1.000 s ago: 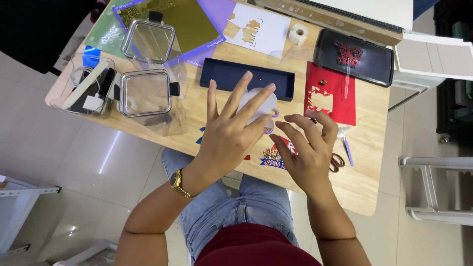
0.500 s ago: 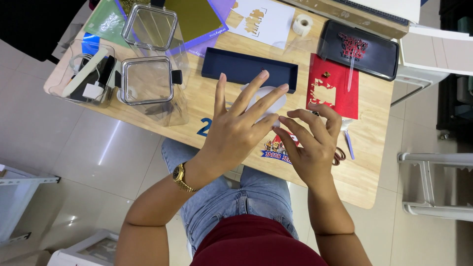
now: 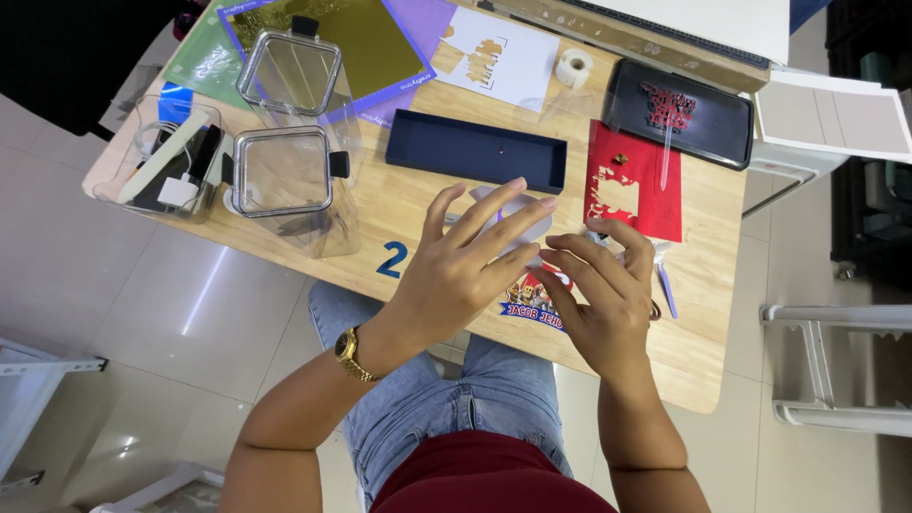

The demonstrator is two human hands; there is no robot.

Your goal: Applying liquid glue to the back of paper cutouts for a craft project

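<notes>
Our left hand (image 3: 456, 275) lies with fingers spread, flat over a pale sheet (image 3: 518, 220) near the front edge of the bench (image 3: 703, 361). Our right hand (image 3: 603, 299), fingers loosely curled, touches the sheet's near corner; we cannot tell whether it pinches it. Just beyond lies the dark blue tray (image 3: 475, 150), with the red cut paper (image 3: 635, 180) beside it. We judge the sheet could crease or slide if the flat hand lifts unevenly, and a careless wrist might nudge the scissors (image 3: 662, 285) off the edge
</notes>
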